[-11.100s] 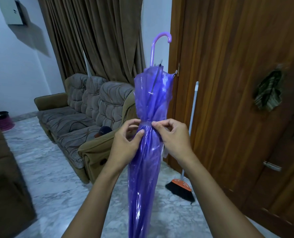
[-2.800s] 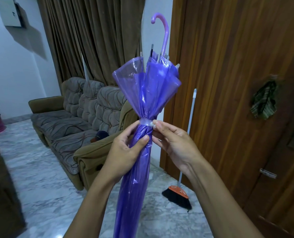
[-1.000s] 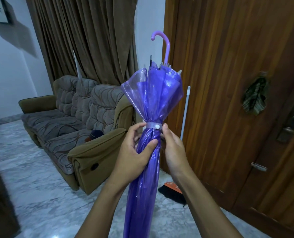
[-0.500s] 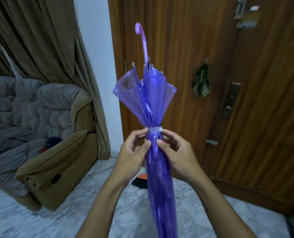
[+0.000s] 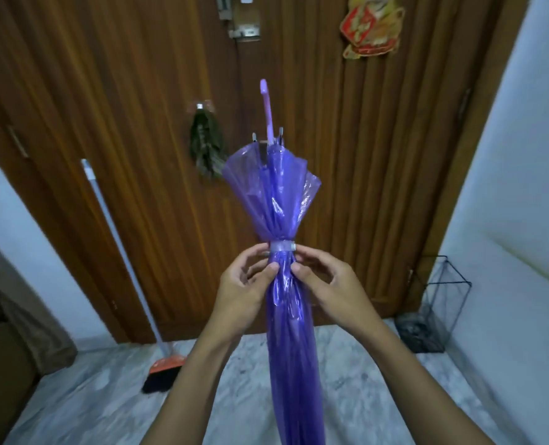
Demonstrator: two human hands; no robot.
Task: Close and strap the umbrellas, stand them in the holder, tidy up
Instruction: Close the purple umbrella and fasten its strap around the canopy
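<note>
View swung doorward; holder [image 5: 422, 335] revealed at floor's right corner. Umbrella [image 5: 291, 332] strapped, pinched by left hand [image 5: 244, 284], right hand [image 5: 327, 284]; stowing left.

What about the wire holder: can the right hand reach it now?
Probably not: the right hand holds the umbrella, and the wire holder stands well beyond it on the floor, with nothing between.

One wide-angle view from the person's head looks forward and somewhat down, facing a wooden door [image 5: 138, 155] that fills the upper frame. Both forearms enter from the bottom edge. The left hand [image 5: 244, 284] and right hand [image 5: 327, 284], pinching a purple umbrella [image 5: 291, 348], sit close at centre. Marble floor [image 5: 74, 406] spans the bottom.
</note>
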